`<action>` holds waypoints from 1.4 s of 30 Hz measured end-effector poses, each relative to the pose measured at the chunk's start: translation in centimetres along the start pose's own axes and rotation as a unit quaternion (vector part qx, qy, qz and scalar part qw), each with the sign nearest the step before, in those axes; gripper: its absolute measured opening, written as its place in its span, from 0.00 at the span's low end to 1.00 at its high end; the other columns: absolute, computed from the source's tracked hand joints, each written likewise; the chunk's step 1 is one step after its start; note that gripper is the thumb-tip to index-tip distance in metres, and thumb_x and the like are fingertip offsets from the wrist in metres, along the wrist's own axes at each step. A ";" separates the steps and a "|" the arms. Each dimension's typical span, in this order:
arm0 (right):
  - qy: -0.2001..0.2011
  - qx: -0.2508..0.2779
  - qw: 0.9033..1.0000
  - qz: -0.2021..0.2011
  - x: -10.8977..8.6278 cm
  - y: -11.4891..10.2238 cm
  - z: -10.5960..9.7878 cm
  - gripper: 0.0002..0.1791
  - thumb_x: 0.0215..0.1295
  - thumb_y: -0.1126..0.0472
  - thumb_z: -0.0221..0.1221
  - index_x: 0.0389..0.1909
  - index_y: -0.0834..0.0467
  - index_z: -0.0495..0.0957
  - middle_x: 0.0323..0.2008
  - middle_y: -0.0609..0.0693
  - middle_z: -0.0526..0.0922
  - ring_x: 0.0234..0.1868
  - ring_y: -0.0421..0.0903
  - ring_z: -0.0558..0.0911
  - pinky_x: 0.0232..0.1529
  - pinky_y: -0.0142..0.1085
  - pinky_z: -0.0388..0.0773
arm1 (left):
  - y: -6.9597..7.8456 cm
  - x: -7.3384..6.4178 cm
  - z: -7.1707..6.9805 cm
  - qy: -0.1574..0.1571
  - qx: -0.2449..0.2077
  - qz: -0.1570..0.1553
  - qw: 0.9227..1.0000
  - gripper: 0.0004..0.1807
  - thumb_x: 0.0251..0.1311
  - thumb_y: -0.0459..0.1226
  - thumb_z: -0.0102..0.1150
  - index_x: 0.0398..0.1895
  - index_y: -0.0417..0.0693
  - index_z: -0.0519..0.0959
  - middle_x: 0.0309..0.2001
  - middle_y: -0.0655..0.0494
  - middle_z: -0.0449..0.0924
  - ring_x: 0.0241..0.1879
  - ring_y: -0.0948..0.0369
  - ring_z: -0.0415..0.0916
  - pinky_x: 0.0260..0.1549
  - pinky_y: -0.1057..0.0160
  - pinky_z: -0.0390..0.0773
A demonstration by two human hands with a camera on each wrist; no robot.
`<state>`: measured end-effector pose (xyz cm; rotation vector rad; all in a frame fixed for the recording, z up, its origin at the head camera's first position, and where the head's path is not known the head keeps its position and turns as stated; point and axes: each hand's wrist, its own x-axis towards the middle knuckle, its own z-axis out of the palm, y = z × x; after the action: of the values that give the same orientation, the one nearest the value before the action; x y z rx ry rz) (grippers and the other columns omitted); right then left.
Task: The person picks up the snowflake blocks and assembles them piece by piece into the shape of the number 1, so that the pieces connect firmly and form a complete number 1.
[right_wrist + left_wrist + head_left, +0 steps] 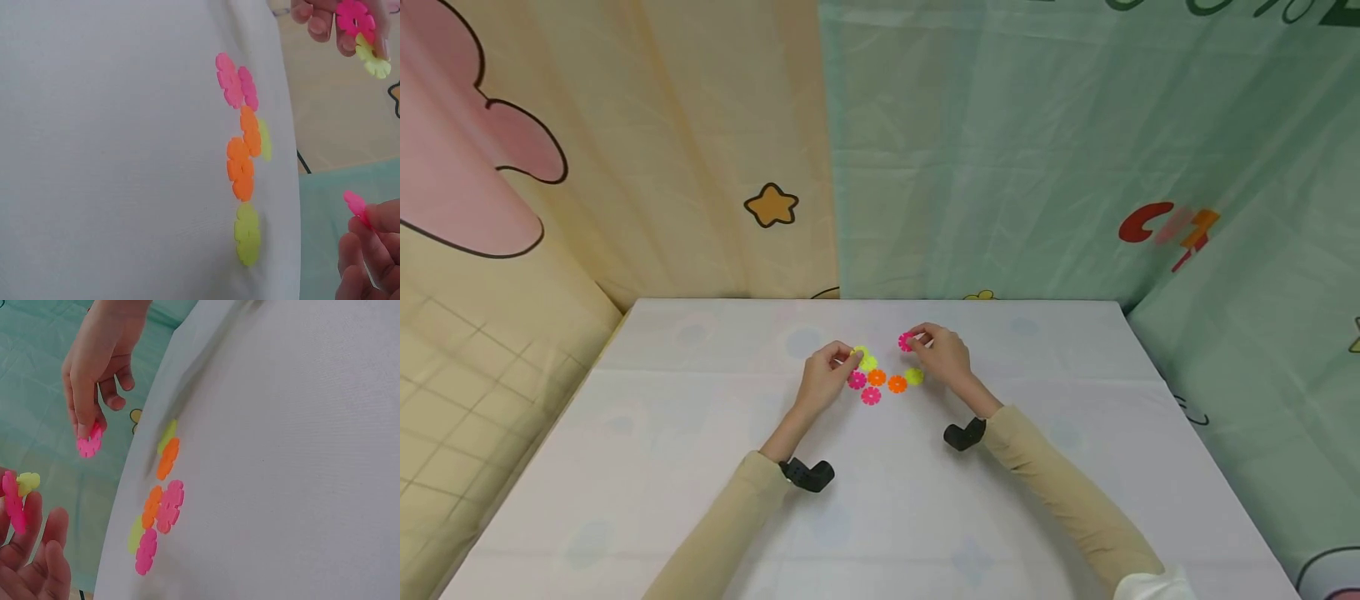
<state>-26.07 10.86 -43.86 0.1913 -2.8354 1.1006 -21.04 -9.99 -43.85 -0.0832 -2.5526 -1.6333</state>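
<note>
My left hand (826, 379) pinches a pink flower-shaped plastic disc (354, 19) together with a yellow one (373, 57). These two discs meet at their edges and look joined. To the right, my right hand (944, 357) holds a single pink flower disc (906, 342) between thumb and fingers. Both hands are raised over the far middle of the table. Below and between them lie more flower discs: two pink (871, 396), two orange (897, 384) and two yellow (914, 377). In the head view, the left fingers hide the held pink disc.
A white cloth covers the table (880, 517). Behind it hang a beige curtain (715, 150) and a green curtain (985, 158), close to the far edge. A black wrist camera (808, 475) sits on the left wrist, another black camera (964, 435) on the right.
</note>
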 end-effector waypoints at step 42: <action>-0.011 0.197 0.979 -0.043 -2.5 -2.9 -0.1 0.10 0.65 0.62 0.59 0.45 0.61 0.80 0.25 0.59 0.82 0.26 0.57 0.84 0.25 0.35 0.81 | -0.1 -0.3 1.6 -0.012 0.082 0.063 0.995 0.09 0.65 0.42 0.57 0.38 0.45 0.78 0.36 0.51 0.81 0.29 0.59 0.71 0.26 0.68 0.72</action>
<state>-23.21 9.02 -42.23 0.3526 -2.5671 1.6351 -20.88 -8.60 -44.63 -0.2444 -2.6284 -1.3819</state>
